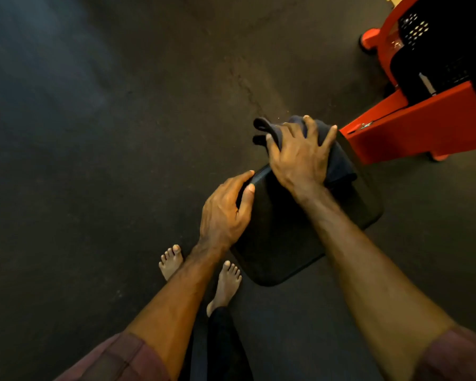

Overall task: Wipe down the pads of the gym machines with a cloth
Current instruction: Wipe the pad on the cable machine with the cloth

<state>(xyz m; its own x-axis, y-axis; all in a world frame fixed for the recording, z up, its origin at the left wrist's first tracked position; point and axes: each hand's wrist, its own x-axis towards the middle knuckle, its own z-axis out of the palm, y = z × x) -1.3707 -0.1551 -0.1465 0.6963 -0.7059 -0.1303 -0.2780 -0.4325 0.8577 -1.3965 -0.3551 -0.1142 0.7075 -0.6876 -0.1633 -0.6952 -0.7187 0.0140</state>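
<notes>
A black padded seat (283,237) of a red gym machine fills the middle of the view. A dark cloth (338,166) lies bunched on the pad's far end. My right hand (300,155) presses on the cloth with fingers spread, and part of the cloth sticks out past my fingertips. My left hand (226,213) holds the pad's left edge, thumb on top and fingers curled over the rim.
The red machine frame (412,127) runs off to the upper right, with black perforated panels (415,26) above it. Dark rubber flooring (94,160) spreads to the left. My bare feet (226,284) stand just left of the pad's near corner.
</notes>
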